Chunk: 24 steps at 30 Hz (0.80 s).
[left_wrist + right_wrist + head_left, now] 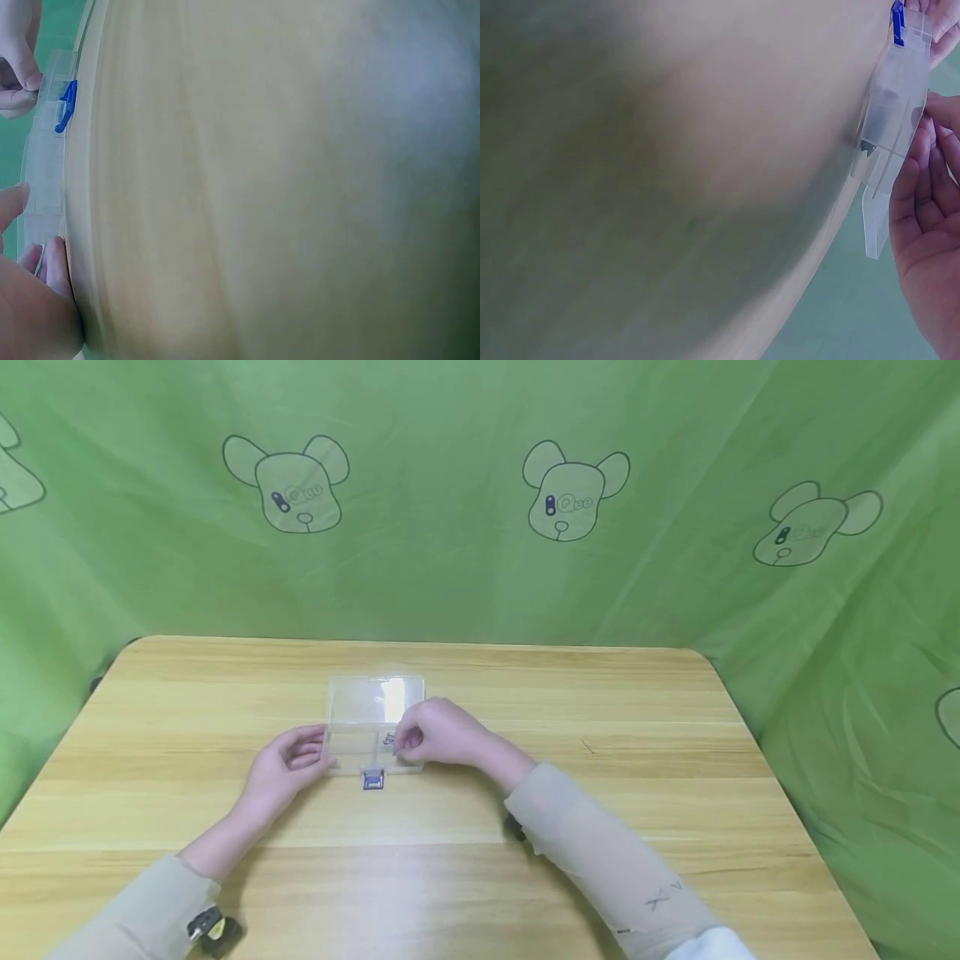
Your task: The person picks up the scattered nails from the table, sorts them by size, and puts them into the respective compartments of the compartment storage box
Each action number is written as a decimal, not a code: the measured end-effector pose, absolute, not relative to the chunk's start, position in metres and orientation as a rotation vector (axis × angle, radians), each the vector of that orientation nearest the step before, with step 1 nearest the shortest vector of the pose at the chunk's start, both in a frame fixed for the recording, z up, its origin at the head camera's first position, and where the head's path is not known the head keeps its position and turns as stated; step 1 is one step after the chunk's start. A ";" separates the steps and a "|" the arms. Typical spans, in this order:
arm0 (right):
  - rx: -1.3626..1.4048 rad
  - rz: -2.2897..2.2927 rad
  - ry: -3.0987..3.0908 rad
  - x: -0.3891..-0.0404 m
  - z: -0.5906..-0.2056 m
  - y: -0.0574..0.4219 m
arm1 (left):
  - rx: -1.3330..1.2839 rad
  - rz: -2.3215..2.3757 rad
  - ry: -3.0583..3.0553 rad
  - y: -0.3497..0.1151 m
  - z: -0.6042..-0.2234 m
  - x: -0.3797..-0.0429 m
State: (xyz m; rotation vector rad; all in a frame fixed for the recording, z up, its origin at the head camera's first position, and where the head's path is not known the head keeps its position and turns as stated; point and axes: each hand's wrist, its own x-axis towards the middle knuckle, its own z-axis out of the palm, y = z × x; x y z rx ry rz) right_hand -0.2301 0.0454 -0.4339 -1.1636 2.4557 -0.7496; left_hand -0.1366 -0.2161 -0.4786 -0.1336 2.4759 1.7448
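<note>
A clear plastic box [352,745] with a blue latch [372,779] lies on the table, its lid [360,697] folded back. My left hand [281,772] holds the box's left end, thumb on one side and fingers on the other. Over the right compartment is my right hand [442,732], thumb and fingertips pinched together. A tiny dark piece seems to show at those fingertips in the left wrist view; its kind is too small to tell. Small dark pieces [389,738] lie in the right compartment, partly hidden by the right hand.
The wooden table [480,893] has rounded far corners. A thin dark mark or sliver [588,747] lies on it to the right of the box. Behind and beside the table hangs a green curtain [435,568] with printed bear heads.
</note>
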 end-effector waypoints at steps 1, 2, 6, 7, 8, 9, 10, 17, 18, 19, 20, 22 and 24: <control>-1.168 -0.741 2.459 -0.230 -0.434 0.045 | -0.133 1.746 2.474 -0.216 -0.479 -0.137; -1.174 -0.731 2.463 -0.229 -0.434 0.045 | -0.132 1.748 2.472 -0.216 -0.480 -0.136; -1.182 -0.704 2.473 -0.228 -0.434 0.046 | -0.127 1.752 2.471 -0.216 -0.481 -0.136; -1.184 -0.702 2.474 -0.228 -0.434 0.046 | -0.127 1.753 2.470 -0.216 -0.481 -0.136; -1.187 -0.702 2.475 -0.228 -0.434 0.046 | -0.128 1.753 2.470 -0.216 -0.481 -0.136; -1.191 -0.705 2.475 -0.228 -0.434 0.047 | -0.128 1.752 2.470 -0.216 -0.481 -0.136; -1.195 -0.710 2.473 -0.228 -0.434 0.047 | -0.128 1.752 2.471 -0.216 -0.481 -0.135; -1.173 -0.777 2.458 -0.230 -0.436 0.055 | -0.135 1.737 2.479 -0.215 -0.480 -0.135; -1.163 -0.790 2.455 -0.231 -0.436 0.057 | -0.136 1.737 2.479 -0.215 -0.480 -0.135; -1.154 -0.802 2.456 -0.232 -0.435 0.059 | -0.137 1.737 2.480 -0.215 -0.480 -0.135; -1.143 -0.816 2.457 -0.232 -0.434 0.062 | -0.138 1.738 2.481 -0.215 -0.479 -0.135; -1.137 -0.836 2.461 -0.233 -0.430 0.067 | -0.138 1.739 2.482 -0.215 -0.479 -0.136; -1.130 -0.848 2.464 -0.234 -0.427 0.073 | -0.135 1.735 2.487 -0.215 -0.479 -0.136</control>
